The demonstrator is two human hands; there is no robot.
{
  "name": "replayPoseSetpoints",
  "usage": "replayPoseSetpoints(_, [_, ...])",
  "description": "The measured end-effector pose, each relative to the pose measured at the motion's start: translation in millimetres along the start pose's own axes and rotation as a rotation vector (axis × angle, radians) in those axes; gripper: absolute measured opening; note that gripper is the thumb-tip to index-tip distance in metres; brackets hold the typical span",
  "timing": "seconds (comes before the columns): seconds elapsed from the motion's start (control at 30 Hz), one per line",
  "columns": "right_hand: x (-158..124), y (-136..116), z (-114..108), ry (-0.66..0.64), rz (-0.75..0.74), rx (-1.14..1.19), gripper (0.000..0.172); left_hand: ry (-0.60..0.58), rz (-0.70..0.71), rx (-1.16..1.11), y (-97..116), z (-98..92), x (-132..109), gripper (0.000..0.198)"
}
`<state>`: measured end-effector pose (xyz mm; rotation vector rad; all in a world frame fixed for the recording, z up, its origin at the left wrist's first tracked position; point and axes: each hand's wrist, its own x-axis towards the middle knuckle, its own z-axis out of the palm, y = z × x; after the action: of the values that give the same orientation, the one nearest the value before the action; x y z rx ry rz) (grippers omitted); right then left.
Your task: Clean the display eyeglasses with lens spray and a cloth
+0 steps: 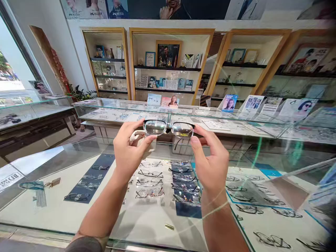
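A pair of eyeglasses (pixel 155 128) with dark upper rims and clear lenses is held up level in front of me. Yellow lettering shows on the right-hand lens. My left hand (pixel 126 150) is closed, its thumb and fingers pinching the left end of the frame. A whitish cloth (pixel 138 137) is tucked in the same hand, partly hidden behind the fingers. At the other end, my right hand (pixel 212 159) grips the frame between thumb and fingers. One thin dark temple arm (pixel 178 142) hangs below the right-hand lens.
Beneath my arms is a glass display case (pixel 147 227) holding rows of eyeglasses (pixel 149 182). A small gold-coloured piece (pixel 169 227) lies near its front. Another glass counter (pixel 110 115) runs across behind, topped with picture cards (pixel 229 103). Wood-framed shelves (pixel 168 68) line the wall.
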<state>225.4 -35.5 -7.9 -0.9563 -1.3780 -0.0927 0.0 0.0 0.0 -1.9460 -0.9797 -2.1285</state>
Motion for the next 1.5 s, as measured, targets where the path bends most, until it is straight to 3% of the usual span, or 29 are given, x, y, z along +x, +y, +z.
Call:
replayPoseSetpoints(0.5, [0.7, 6.1, 4.0, -0.002, -0.001, -0.010, 0.036, 0.044, 0.060, 0.056, 2.0, 3.2, -3.7, 0.048])
replayPoseSetpoints(0.87, [1.7, 3.5, 8.0, -0.063, 0.019, -0.060, 0.057, 0.109, 0.171, 0.195, 14.6, 3.1, -6.1, 0.050])
replayPoseSetpoints(1.13, [0.1, -0.2, 8.1, -0.051, 0.045, -0.016, 0.055, 0.153, 0.201, 0.209, 20.7, 2.4, -10.3, 0.053])
replayPoseSetpoints(1.33, [-0.3, 1.7, 8.0, -0.002, 0.003, -0.001, 0.050, 0.075, 0.112, 0.134, 18.0, -2.2, -5.1, 0.054])
replayPoseSetpoints(1.5, [-0.1, -1.0, 10.3, 0.106, -0.120, -0.006, 0.051, -0.024, 0.029, 0.069, 9.2, -3.2, 0.6, 0.052])
